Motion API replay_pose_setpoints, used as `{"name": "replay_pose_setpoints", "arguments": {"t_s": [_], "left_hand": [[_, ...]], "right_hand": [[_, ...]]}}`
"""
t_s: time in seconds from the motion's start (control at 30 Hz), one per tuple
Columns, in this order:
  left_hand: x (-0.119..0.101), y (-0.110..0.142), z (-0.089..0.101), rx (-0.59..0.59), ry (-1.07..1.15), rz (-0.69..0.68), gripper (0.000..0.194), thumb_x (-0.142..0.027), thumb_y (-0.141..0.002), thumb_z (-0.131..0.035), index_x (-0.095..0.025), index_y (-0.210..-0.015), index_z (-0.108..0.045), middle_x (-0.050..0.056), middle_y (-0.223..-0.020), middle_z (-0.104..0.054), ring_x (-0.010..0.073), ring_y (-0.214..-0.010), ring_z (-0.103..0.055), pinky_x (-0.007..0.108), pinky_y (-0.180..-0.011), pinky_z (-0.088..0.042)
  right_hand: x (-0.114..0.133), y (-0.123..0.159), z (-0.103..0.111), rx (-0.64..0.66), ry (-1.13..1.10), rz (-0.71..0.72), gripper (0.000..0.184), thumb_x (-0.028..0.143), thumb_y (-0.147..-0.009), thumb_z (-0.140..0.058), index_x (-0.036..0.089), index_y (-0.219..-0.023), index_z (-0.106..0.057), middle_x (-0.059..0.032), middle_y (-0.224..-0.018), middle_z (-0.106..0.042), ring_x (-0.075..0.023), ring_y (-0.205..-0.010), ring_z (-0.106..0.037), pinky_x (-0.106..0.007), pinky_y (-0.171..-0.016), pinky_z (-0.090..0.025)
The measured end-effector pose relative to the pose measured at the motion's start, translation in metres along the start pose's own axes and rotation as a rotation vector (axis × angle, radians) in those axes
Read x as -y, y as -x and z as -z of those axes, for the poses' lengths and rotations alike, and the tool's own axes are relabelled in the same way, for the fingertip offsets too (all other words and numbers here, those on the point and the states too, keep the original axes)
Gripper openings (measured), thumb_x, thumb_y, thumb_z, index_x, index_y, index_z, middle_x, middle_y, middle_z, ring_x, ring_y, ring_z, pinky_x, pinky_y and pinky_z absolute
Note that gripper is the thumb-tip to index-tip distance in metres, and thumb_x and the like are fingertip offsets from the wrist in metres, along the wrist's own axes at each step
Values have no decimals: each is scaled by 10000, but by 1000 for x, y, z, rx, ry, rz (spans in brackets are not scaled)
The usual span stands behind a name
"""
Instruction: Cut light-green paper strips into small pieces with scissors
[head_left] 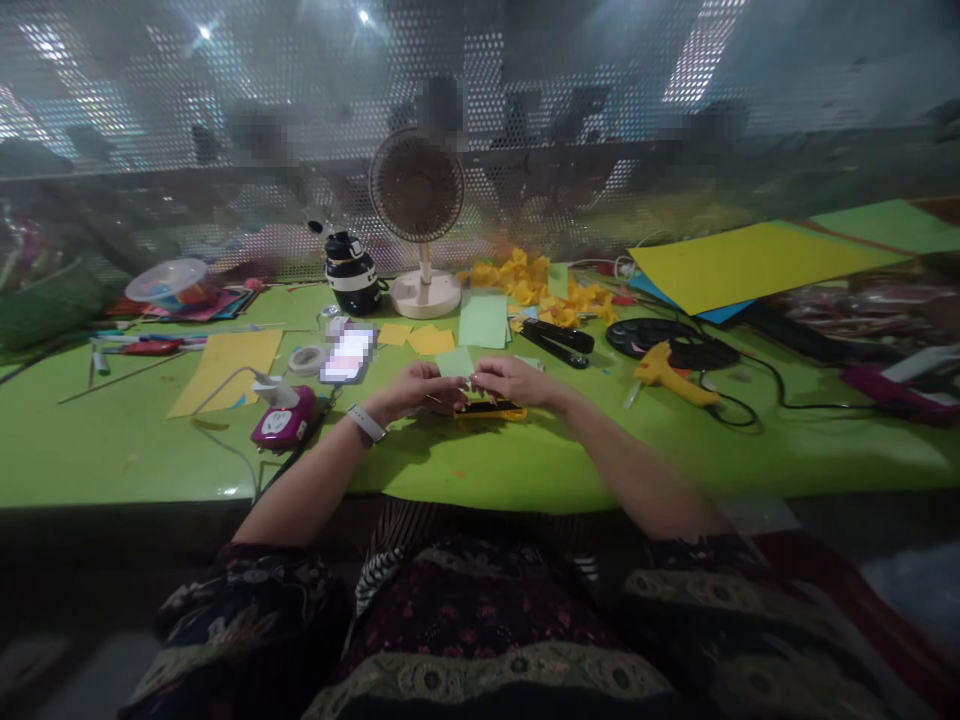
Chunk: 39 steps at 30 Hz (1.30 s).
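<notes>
At the front of the bench (pixel 487 470): close finger work, glue gun (pixel 666 378) near one arm

Drawn close together just above the bench, with fingers bent and tips almost meeting: left hand (pixel 420 388) and right hand (pixel 514 380). Right by the left fingertips, toward the far side: a small pale green paper (pixel 454 361). Cannot tell whether pinched in either grip or only lying beyond, nor what, if anything, is squeezed between the tips. Beneath the fingers, partly covered: a dark item with a yellow edge (pixel 491 409), too small to name.

Likeliest trouble, as a judgement: creasing or tearing of the paper, from uneven pulling at such close quarters. Also possible: loss to a draught from the fan (pixel 418 188) beyond, if running; cannot tell. Equally apt to drift for the same reason: loose yellow pieces (pixel 431 341) in front of the fan base.

Off to the right, near the right forearm (pixel 615 455) but apart from it: the glue gun, with a risk of a burn if hot and brushed by a sideways swing. Beside the left forearm (pixel 319 475): a purple socket block (pixel 289 422), open to a knock from the elbow and so to a loosened plug.
</notes>
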<state>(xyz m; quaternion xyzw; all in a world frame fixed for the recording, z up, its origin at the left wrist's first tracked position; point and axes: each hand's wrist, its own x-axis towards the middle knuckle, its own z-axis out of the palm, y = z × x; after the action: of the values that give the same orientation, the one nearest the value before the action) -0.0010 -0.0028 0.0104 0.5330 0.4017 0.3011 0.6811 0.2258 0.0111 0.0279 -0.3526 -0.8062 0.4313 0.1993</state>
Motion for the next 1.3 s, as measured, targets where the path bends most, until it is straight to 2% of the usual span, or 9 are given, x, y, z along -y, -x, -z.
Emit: {"name": "replay_pose_setpoints", "arguments": {"t_s": [0.13,0.3,0.43,0.63,0.8,0.9,1.0,1.07,1.3], "left_hand": [[3,-1,0,23,-30,22,299,-292,-740,-874,-96,-939,-765,144,-887,-800,191,-788,-765,293,-740,-609],[7,-3,0,29,-21,8,294,-304,-716,-875,-97,-896,-767,160,-863,-796,209,-764,-766,305,-714,-615],[3,-2,3,5,-23,-10,256,-311,-719,-861,-104,-807,-739,149,-825,-793,186,-702,-752,301,-700,-617],[-4,0,11,-52,-2,-69,254,-333,-719,-838,-111,-791,-739,129,-797,-788,190,-683,-750,306,-688,-619],[-4,0,5,-69,104,-115,417,-505,-740,-822,-112,-798,-697,127,-803,-781,227,-771,-769,354,-739,-626],[-3,1,0,-95,29,-140,390,-422,-696,-895,-118,-778,-666,96,-807,-777,171,-729,-752,288,-716,-611],[-3,0,-2,-109,-35,-154,347,-376,-715,-894,-124,-795,-670,61,-771,-765,129,-673,-728,258,-694,-605],[-1,-1,-2,-112,-49,-161,341,-377,-723,-888,-127,-787,-666,48,-739,-755,120,-638,-716,253,-669,-604],[2,-4,-1,-108,-85,-173,341,-383,-745,-872,-135,-758,-638,43,-716,-750,118,-639,-722,263,-696,-611]], "right_hand": [[3,0,-5,-10,83,19,208,331,-944,-504,199,-785,-523,24,-670,-533,-138,-616,-503,-278,-599,-369],[3,0,-7,-40,112,66,216,333,-926,-520,200,-756,-533,30,-650,-523,-130,-603,-478,-271,-589,-355],[3,2,1,-51,-9,58,223,359,-919,-563,195,-769,-564,35,-617,-532,-121,-567,-485,-261,-561,-378],[6,7,18,-205,-203,55,244,382,-900,-608,187,-762,-563,13,-694,-588,-93,-546,-491,-248,-536,-387],[8,6,10,-109,-188,32,209,350,-902,-621,179,-783,-603,18,-664,-594,-101,-548,-513,-253,-552,-409],[6,3,2,-64,-192,0,197,341,-886,-645,175,-781,-621,1,-679,-628,-115,-565,-546,-266,-559,-435],[5,1,-4,-74,-235,-47,204,344,-814,-731,165,-787,-636,-20,-734,-671,-120,-585,-574,-266,-550,-443],[6,1,-5,-75,-268,-71,213,332,-768,-769,160,-795,-647,-12,-729,-673,-109,-558,-559,-262,-535,-436],[11,5,-2,-77,-255,-51,189,304,-754,-756,164,-701,-641,8,-646,-646,-100,-538,-545,-259,-539,-444]]}}
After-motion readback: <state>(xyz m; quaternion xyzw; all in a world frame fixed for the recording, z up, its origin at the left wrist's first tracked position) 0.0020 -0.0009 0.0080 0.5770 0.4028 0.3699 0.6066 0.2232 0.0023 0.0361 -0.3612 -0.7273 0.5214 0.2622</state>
